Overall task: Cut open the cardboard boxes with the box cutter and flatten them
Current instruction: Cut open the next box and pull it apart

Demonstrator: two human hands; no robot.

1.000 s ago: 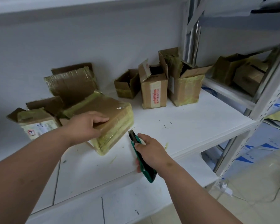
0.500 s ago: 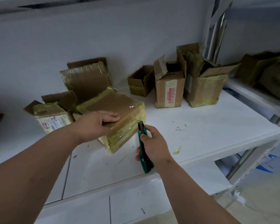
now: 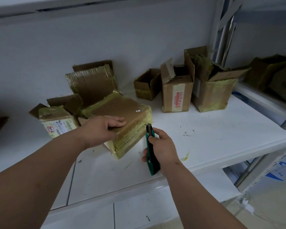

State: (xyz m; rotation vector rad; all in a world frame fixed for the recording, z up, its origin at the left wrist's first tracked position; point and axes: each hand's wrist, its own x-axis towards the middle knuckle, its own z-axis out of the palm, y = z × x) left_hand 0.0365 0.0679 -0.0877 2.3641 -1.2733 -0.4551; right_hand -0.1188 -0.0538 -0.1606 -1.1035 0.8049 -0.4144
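Note:
A flat cardboard box (image 3: 122, 111) wrapped in yellowish tape lies tilted on the white shelf (image 3: 205, 142). My left hand (image 3: 101, 129) rests on its top near the front corner, fingers bent over the surface. My right hand (image 3: 162, 147) grips a green box cutter (image 3: 151, 151), whose black tip touches the box's taped right side. Whether the blade is out cannot be made out.
A labelled small box (image 3: 59, 123) and opened flaps (image 3: 89, 83) sit to the left. A small open box (image 3: 146, 84) and two taller opened boxes (image 3: 177, 95) (image 3: 211, 90) stand at the back. More boxes (image 3: 271, 73) fill the right shelf by metal posts (image 3: 224, 35).
My right hand has brought the cutter up and left until its tip meets the box's side. My left hand keeps holding the box top. The view has shifted left.

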